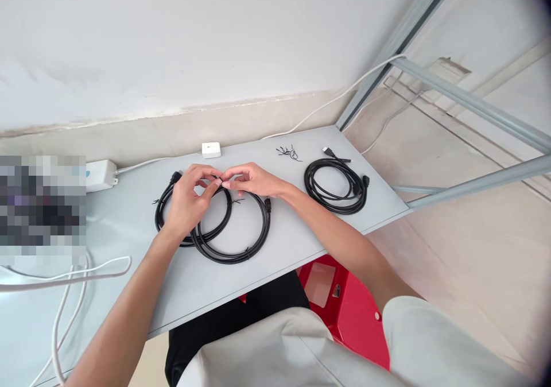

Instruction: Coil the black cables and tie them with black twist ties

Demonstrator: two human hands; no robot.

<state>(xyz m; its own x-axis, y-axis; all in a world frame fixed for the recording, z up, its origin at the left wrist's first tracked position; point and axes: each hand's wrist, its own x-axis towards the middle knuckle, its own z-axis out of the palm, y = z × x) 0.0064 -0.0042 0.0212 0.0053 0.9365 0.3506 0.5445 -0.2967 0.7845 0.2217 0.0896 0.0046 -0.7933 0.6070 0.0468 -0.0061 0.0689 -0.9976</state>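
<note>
My left hand (pixel 192 194) and my right hand (pixel 247 179) meet at the top of a coiled black cable (pixel 230 259). Their fingertips pinch a small dark piece that looks like a twist tie, mostly hidden by the fingers. The coil lies on the grey tabletop (pixel 293 226), a twist tie (pixel 247 250) round its lower side and a plug (pixel 267 204) at its right. Partly beneath it and my left hand is a second coiled black cable (pixel 228 212), with a twist tie (pixel 236 201) on its right side and a plug (pixel 175 177) at its upper left.
A third coiled cable (pixel 312 189) lies at the right, plugs loose. Several loose twist ties (pixel 289 153) lie near the wall. A small white box (pixel 210 150), a white power strip (pixel 101 175) and white cords (pixel 69 281) are leftward. A metal frame (pixel 473 100) borders the right.
</note>
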